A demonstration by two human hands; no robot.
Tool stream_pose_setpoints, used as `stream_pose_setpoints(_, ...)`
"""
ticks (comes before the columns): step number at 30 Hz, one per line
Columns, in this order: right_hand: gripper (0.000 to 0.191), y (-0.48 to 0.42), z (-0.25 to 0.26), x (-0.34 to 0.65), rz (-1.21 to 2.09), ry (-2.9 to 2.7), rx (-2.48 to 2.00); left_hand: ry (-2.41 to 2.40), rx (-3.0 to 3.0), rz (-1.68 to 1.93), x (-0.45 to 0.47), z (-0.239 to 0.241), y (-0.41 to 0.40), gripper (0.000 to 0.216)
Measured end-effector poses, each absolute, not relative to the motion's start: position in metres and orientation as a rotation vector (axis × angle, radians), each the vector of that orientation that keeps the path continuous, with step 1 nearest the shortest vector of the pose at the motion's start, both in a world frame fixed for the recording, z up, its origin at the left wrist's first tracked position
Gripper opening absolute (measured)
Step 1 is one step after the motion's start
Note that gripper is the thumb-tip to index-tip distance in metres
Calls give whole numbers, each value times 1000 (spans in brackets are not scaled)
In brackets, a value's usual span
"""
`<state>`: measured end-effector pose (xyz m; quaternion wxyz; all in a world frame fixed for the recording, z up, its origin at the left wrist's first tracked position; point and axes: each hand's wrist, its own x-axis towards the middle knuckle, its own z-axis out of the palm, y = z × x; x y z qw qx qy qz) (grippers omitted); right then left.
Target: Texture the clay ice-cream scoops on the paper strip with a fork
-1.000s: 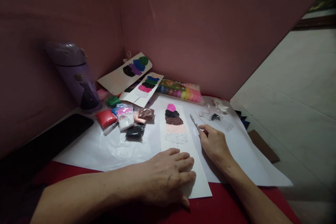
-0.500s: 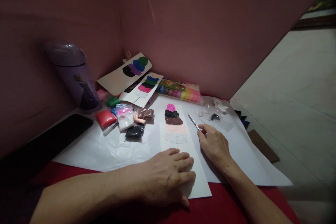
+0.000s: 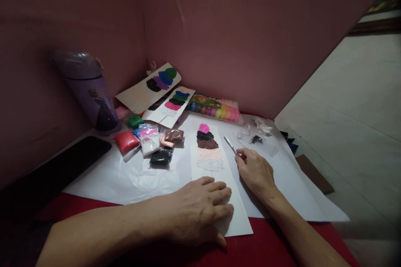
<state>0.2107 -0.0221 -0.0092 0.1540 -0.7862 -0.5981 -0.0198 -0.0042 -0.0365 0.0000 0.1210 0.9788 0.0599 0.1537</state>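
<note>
The pale card (image 3: 209, 153), ridged with five stacked bands (pink, black, brown, peach, whitish), lies partly under the left hand (image 3: 203, 206), palm down, fingers loosely spread. To its right, the right hand (image 3: 255, 171) pinches a slim silvery tool (image 3: 230, 144).

Head camera: 1 view, from above the table (image 3: 266, 240)
Wall (image 3: 234, 41): faced ahead, view tilted down
Left hand (image 3: 200, 208), right hand (image 3: 256, 172): close below
</note>
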Motion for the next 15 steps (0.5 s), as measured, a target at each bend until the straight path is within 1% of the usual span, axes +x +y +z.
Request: stream_pose_setpoints(15, 26, -23, -6, 210, -76, -1683, -2233, 163, 2861, 450, -4, 0, -36, 45)
